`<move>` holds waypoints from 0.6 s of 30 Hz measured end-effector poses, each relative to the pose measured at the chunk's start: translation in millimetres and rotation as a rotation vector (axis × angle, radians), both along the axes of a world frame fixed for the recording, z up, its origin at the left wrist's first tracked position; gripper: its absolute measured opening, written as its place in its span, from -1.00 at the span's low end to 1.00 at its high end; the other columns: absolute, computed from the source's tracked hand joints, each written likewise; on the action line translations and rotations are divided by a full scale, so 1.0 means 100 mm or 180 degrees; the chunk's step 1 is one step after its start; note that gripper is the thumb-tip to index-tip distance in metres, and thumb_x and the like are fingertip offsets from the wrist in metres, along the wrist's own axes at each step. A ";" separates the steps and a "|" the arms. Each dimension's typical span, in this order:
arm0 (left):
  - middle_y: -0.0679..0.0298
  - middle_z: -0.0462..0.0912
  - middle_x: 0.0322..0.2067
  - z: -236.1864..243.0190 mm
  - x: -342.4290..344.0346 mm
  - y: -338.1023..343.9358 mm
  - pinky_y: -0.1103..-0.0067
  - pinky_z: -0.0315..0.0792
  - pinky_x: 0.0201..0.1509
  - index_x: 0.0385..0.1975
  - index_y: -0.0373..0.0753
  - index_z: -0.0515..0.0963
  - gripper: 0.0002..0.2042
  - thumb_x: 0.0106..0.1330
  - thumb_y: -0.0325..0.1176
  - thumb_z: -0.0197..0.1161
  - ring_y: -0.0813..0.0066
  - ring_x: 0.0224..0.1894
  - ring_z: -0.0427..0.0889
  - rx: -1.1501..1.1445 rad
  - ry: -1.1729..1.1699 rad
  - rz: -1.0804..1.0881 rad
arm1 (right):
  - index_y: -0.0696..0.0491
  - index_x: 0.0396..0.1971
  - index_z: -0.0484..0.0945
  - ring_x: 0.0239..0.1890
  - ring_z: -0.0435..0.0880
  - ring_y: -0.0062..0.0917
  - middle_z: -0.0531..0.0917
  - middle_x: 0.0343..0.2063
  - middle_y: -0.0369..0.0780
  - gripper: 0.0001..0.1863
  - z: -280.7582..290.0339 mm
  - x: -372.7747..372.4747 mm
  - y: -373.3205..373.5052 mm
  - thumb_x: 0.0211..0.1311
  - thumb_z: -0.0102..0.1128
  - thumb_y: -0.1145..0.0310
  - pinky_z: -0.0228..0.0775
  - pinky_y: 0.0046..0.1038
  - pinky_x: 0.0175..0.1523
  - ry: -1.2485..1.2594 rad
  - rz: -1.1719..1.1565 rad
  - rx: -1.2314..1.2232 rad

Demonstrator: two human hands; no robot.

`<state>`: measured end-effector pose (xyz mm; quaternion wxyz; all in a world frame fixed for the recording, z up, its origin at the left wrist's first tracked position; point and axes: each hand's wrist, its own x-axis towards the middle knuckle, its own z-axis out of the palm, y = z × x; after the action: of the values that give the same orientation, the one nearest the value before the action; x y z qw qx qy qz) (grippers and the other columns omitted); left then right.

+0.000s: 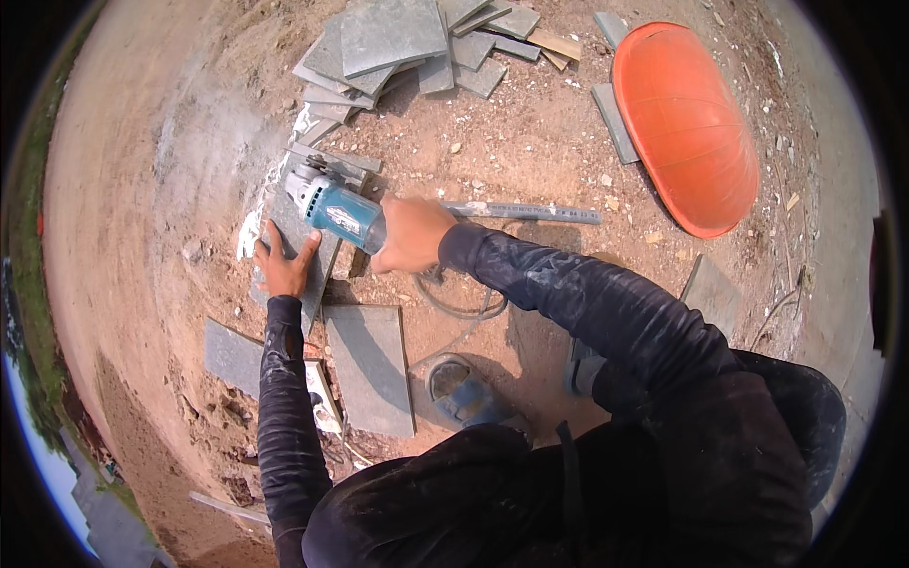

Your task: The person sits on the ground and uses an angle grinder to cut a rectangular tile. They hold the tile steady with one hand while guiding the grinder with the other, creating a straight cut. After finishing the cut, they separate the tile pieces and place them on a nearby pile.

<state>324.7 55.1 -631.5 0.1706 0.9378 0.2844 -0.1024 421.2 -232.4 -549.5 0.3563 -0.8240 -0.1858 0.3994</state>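
Note:
My right hand (414,233) is closed around the body of a teal angle grinder (346,216). The grinder's head and disc rest at or just over the far part of a grey tile (325,257); the exact contact is hard to make out. On that same tile, nearer to me, my left hand (283,271) presses down with its fingers and thumb spread. White powder (250,232) lies along the tile's left edge, and pale dust (213,123) hangs beyond the grinder. Below the tile is a piece of wood, partly hidden.
Stacked grey tiles (393,40) lie at the far side. An overturned orange tub (688,133) is at the right. A grey pipe (544,213) and a looped cable (454,310) lie near the grinder. Loose tiles (367,369) and my sandalled foot (466,393) are closer in.

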 end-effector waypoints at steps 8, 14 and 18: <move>-0.25 -0.08 0.38 -0.03 -0.03 0.04 -0.41 -0.33 0.19 0.43 0.14 0.03 0.06 -0.10 0.47 0.26 -0.24 0.44 -0.18 -0.0072 -0.0057 -0.0017 | 0.34 -0.22 0.50 -0.19 0.68 -0.10 0.66 -0.28 0.12 -0.30 0.04 0.05 0.07 -0.34 0.43 0.10 0.53 -0.30 -0.07 0.0001 0.0056 -0.0050; -0.29 -0.08 0.37 0.05 0.02 -0.04 -0.41 -0.36 0.17 0.43 0.08 0.04 0.07 -0.09 0.46 0.27 -0.27 0.44 -0.21 -0.0033 0.0015 -0.0024 | 0.32 -0.24 0.50 -0.21 0.68 -0.10 0.66 -0.30 0.10 -0.31 0.01 0.08 0.08 -0.34 0.43 0.08 0.51 -0.30 -0.07 0.0023 0.0037 0.0009; -0.30 -0.09 0.37 0.11 0.01 -0.08 -0.42 -0.36 0.17 0.43 0.07 0.03 0.07 -0.09 0.44 0.28 -0.29 0.44 -0.21 -0.0010 0.0071 0.0035 | 0.37 -0.17 0.47 -0.24 0.67 -0.04 0.65 -0.32 0.14 -0.26 0.04 0.09 0.10 -0.29 0.40 0.07 0.50 -0.25 -0.08 0.0031 0.0038 0.0039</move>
<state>326.2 47.3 -620.8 0.1695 0.9348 0.2913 -0.1124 430.1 -222.8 -545.6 0.3599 -0.8188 -0.1914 0.4043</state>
